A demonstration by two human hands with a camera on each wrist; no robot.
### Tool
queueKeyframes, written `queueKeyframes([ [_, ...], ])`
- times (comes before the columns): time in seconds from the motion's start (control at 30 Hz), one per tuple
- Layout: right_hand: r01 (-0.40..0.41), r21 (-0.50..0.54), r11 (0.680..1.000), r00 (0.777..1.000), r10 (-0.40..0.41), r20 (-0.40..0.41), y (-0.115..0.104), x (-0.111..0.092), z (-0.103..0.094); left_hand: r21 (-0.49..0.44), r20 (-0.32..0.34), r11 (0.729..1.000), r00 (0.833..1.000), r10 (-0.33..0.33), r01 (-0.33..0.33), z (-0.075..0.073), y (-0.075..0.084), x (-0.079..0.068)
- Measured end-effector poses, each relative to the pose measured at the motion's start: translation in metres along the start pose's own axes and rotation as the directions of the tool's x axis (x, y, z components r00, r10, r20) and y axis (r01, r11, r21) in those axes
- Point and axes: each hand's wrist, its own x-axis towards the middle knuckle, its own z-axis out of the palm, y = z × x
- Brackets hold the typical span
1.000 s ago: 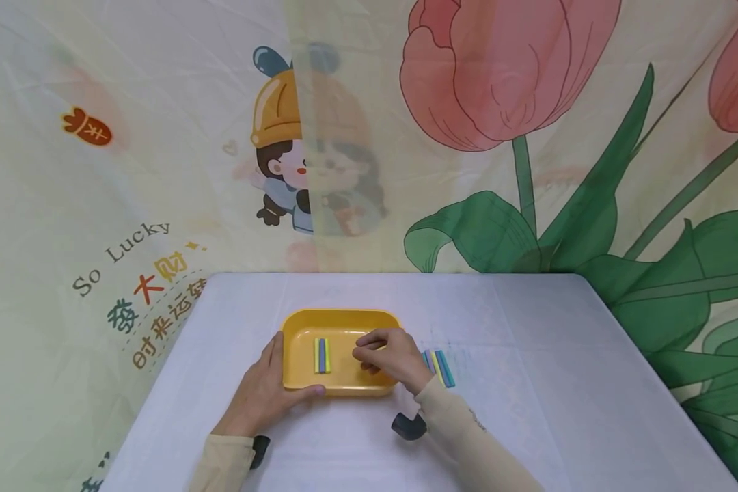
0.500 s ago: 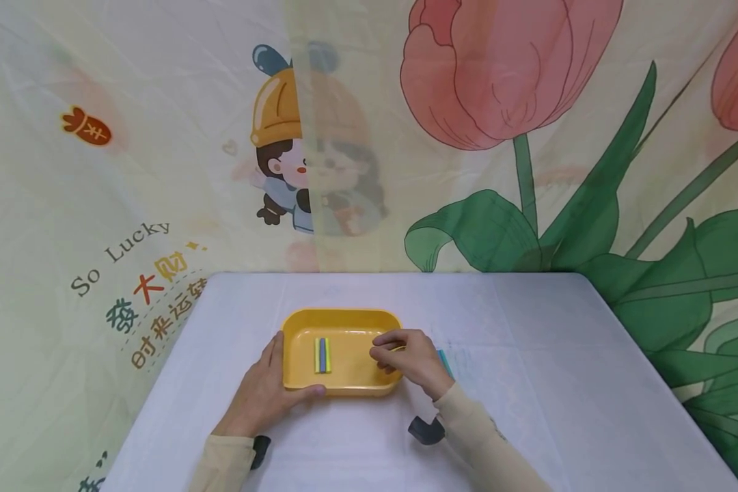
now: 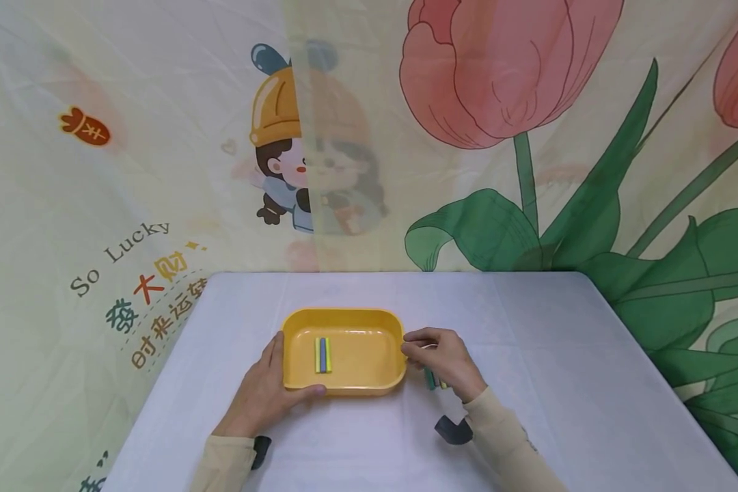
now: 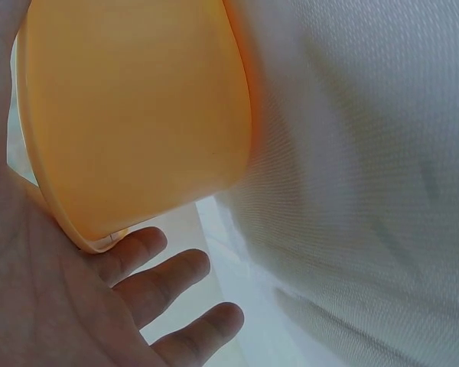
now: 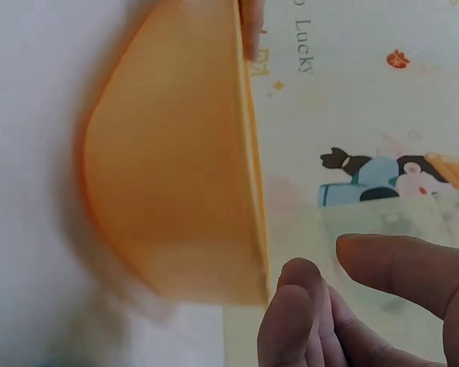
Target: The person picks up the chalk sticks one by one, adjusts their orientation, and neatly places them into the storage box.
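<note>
A yellow tray (image 3: 357,391) stands on the table. Three chalk-like sticks (image 3: 322,355), yellow, blue and yellow, lie side by side in its left half. At the tray's left front corner my left hand (image 3: 261,389) holds it, thumb along the front and fingers along the left side. In the left wrist view the tray's rim runs against the palm, and several fingers (image 4: 168,287) point down past it. My right hand (image 3: 445,359) hovers by the tray's right edge, thumb and bent fingertips apart with nothing between them. Beneath it, more coloured sticks (image 3: 430,378) are mostly hidden.
A white cloth covers the table (image 3: 529,410), which reaches back to a printed curtain (image 3: 357,123) with tulips and a cartoon figure. Black straps show at both wrists, below beige sleeves (image 3: 510,437).
My right hand has moved right, from over the inside of the tray to just outside its right edge, now covering the loose sticks there. The left hand and tray stay put.
</note>
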Motion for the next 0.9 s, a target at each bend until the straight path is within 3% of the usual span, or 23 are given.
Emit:
queueKeyframes([
  [0.23,-0.060,-0.191,0.980,0.989,0.033,-0.141,0.021,0.005,-0.023,0.000,-0.004,1.000,1.000,0.001,-0.001,0.001,0.000,0.000],
  [0.43,-0.074,-0.288,0.955,0.979,0.015,-0.203,0.039,0.007,-0.037,-0.006,-0.006,1.000,1.000,0.011,-0.011,0.000,0.000,0.002],
  [0.9,-0.052,-0.393,0.918,0.975,-0.038,-0.217,0.078,0.007,-0.038,-0.003,-0.004,1.000,1.000,0.012,-0.013,0.000,0.000,-0.001],
])
